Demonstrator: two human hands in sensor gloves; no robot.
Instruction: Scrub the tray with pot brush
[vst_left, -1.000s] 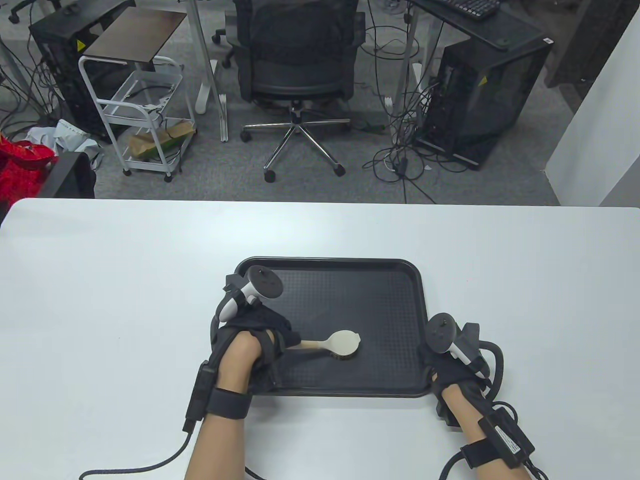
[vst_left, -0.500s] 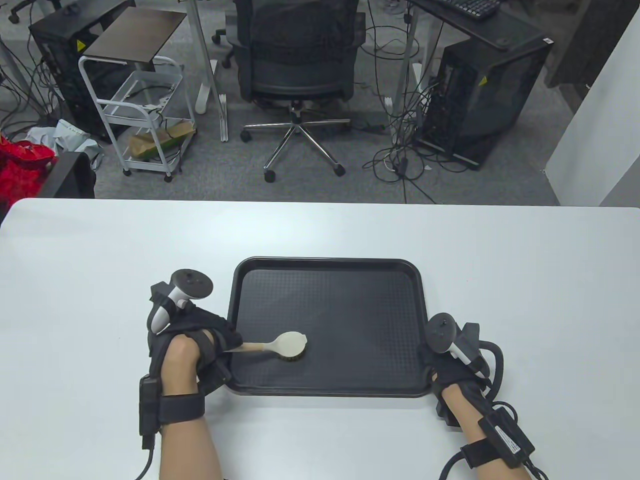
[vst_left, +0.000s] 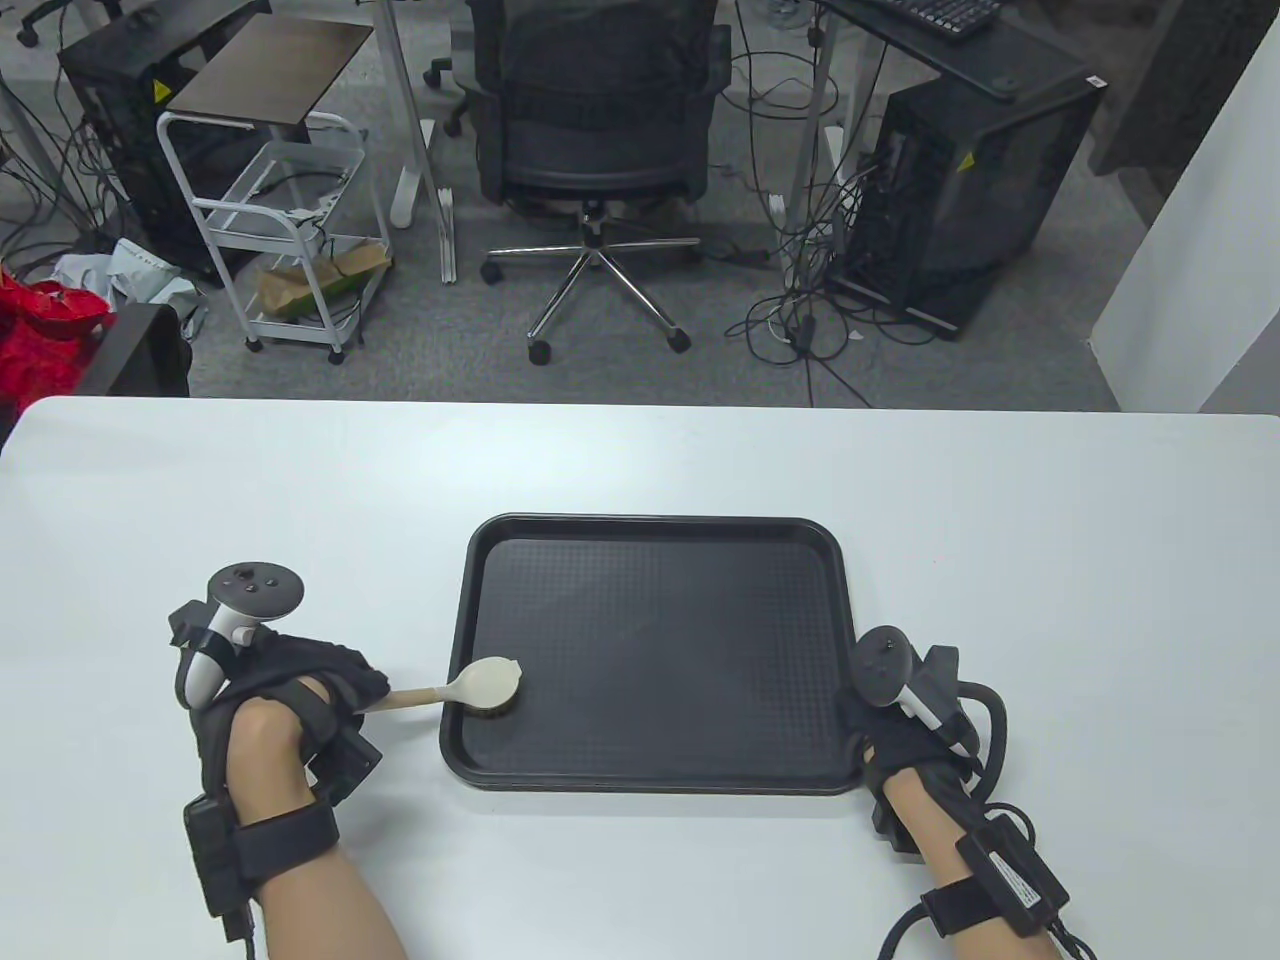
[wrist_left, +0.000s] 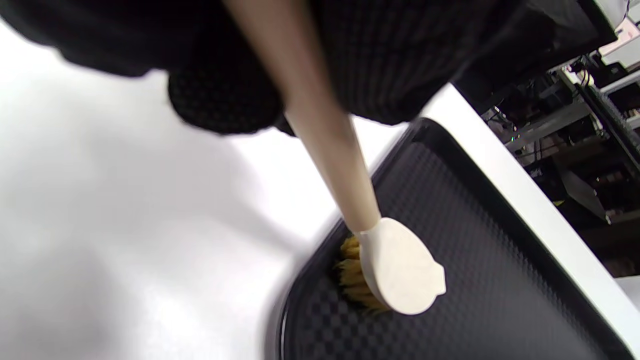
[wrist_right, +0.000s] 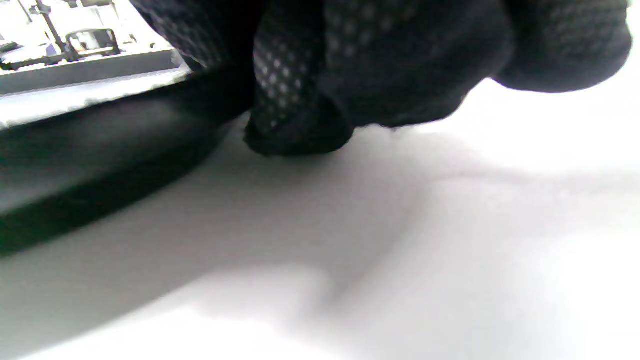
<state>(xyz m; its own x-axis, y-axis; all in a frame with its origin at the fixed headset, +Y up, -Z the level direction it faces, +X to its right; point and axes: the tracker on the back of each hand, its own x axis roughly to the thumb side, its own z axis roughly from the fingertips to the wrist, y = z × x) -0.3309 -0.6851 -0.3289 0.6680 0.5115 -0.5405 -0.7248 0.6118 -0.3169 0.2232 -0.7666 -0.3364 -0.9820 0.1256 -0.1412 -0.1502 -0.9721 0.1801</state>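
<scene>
The white table (vst_left: 640, 460) carries 1 black tray (vst_left: 655, 770), lying flat near the table's near edge and unmoved across all 3 table views. The left hand (vst_left: 285, 700) rests on the table to the left of the tray, fingers curled tight around the handle of the pot brush (vst_left: 487, 683). 1.0 s ago this hand was over the tray's near-left part with the brush head near the tray's middle; 0.5 s ago it was at the tray's left rim; it is now clear of the tray altogether, having travelled steadily left. The brush head has followed and now sits just inside the tray's left rim, handle crossing the rim. The left wrist view shows the pale head (wrist_left: 402, 270) tilted, yellow bristles (wrist_left: 355, 280) down against the textured tray floor (wrist_left: 475, 300) beside the rim. The right hand (vst_left: 905, 745) is at the tray's near-right corner, in the same place as in both earlier views; the right wrist view shows gloved fingers (wrist_right: 300, 100) against the tray's edge (wrist_right: 100, 150), but whether they clamp it or merely press on it cannot be told.
</scene>
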